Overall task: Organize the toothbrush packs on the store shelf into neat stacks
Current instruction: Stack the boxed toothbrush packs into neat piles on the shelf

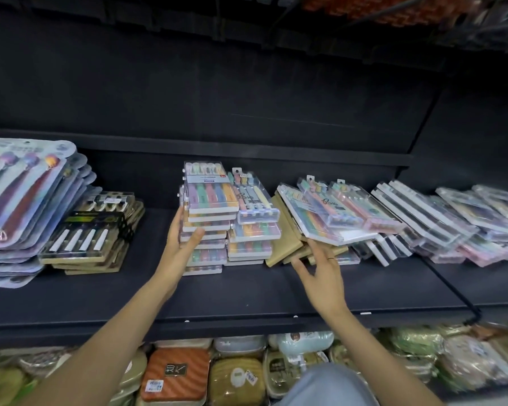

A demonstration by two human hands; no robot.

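Observation:
A tall stack of pastel toothbrush packs [207, 218] stands mid-shelf. My left hand [178, 244] lies against its left side, thumb across the front edges of the packs, fingers straight. A lower stack [254, 230] stands right beside it with clear packs on top. To the right, a leaning heap of clear packs [332, 213] rests on brown card-backed packs [288, 244]. My right hand [324, 272] hovers with spread fingers at the front of that heap, its fingertips touching the underside; it holds nothing.
At the left lie large blister packs [21, 206] and a fanned stack of black-and-brown packs [97, 232]. Untidy striped and clear packs [440, 224] cover the right end. The black shelf [247, 294] has a front lip. Soft goods [176, 376] fill the shelf below.

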